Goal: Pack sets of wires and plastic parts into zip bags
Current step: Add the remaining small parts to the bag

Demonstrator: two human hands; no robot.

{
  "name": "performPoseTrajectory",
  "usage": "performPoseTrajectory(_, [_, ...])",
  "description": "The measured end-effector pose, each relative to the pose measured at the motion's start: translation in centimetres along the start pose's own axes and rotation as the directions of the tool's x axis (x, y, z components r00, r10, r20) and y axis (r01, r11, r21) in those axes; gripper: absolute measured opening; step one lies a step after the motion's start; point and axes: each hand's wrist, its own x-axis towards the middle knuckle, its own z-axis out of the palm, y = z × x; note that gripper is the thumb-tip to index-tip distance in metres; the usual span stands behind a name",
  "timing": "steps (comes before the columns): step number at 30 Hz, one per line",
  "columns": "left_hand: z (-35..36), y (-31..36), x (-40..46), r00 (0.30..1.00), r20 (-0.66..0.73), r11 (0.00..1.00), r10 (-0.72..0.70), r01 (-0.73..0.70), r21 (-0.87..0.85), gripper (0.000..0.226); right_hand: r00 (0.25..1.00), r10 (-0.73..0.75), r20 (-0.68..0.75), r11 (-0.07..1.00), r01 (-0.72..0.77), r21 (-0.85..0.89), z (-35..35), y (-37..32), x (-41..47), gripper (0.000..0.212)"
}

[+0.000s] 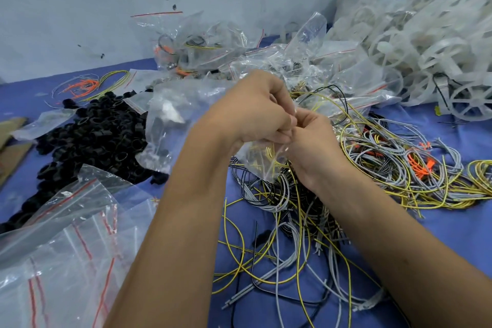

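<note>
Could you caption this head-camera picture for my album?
Both hands, left and right, pinch a small zip bag above tangled wires.

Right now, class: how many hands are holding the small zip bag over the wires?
2: the left hand and right hand both pinch the top of the zip bag.

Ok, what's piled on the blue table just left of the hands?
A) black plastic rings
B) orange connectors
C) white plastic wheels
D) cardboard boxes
A: a heap of black plastic rings lies to the left of the left hand and right hand, which pinch a small zip bag between them.
</note>
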Motion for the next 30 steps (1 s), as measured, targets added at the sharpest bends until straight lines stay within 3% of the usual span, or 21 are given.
performPoseTrajectory(4, [0.5, -0.3, 0.2, 0.999, 0.029, 0.996, 0.020, -0.023, 0.091, 0.019, 0.996, 0.089, -0.029, 0.977, -0.082, 0.198, -0.6, -0.8, 0.6, 0.025])
performPoseTrajectory(7, [0.4, -0.9, 1.0, 0.991, -0.122, 0.961, 0.049, -0.014, 0.275, 0.025, 0.978, 0.125, 0.168, 0.879, -0.188, 0.439, 0.0, -1.6, 0.2, 0.018])
performPoseTrajectory(9, [0.0, -1.1, 1.1, 0.980, -0.191, 0.957, 0.049, 0.008, 0.289, 0.024, 0.920, 0.147, 0.363, 0.796, -0.328, 0.509, 0.2, -1.8, -0.3, 0.032])
performPoseTrajectory(13, [-1.1, -0.9, 0.3, 0.992, -0.127, 1.000, 0.019, -0.021, -0.020, 0.023, 0.807, 0.138, 0.574, 0.798, -0.434, 0.418, 0.0, -1.6, -0.5, 0.076])
performPoseTrajectory(16, [-1.4, -0.1, -0.4, 0.997, 0.021, 0.946, 0.069, -0.058, -0.320, 0.019, 0.780, 0.135, 0.611, 0.846, -0.412, 0.339, 0.2, -1.4, -0.6, 0.079])
performPoseTrajectory(19, [-1.5, -0.2, -0.5, 0.998, 0.033, 0.933, 0.045, -0.030, -0.358, 0.020, 0.822, 0.198, 0.534, 0.943, -0.308, 0.124, 0.2, -0.8, -0.3, 0.076])
performPoseTrajectory(22, [-2.1, -1.2, -0.3, 0.997, -0.046, 0.942, -0.062, 0.043, -0.331, 0.021, 0.904, 0.244, 0.351, 0.963, -0.182, -0.199, -0.1, -0.9, -0.1, 0.073])
performPoseTrajectory(24, [-2.7, -2.1, 0.1, 0.980, -0.139, 0.944, -0.141, 0.091, -0.317, 0.022, 0.953, 0.091, 0.288, 0.886, 0.054, -0.461, -0.3, -1.0, -0.3, 0.068])
performPoseTrajectory(25, [-3.0, -2.5, 0.3, 0.967, -0.184, 0.945, -0.174, 0.112, -0.308, 0.023, 0.954, -0.034, 0.297, 0.795, 0.206, -0.571, -0.4, -1.0, -0.4, 0.064])
performPoseTrajectory(28, [-3.8, -3.7, 0.7, 0.936, -0.268, 0.947, -0.228, 0.149, -0.284, 0.026, 0.821, -0.428, 0.378, 0.447, 0.556, -0.701, -1.1, -1.1, -0.6, 0.052])
performPoseTrajectory(30, [-4.2, -4.1, 0.7, 0.934, -0.267, 0.943, -0.236, 0.155, -0.294, 0.026, 0.696, -0.679, 0.232, 0.334, 0.574, -0.747, -1.2, -1.4, -0.4, 0.038])
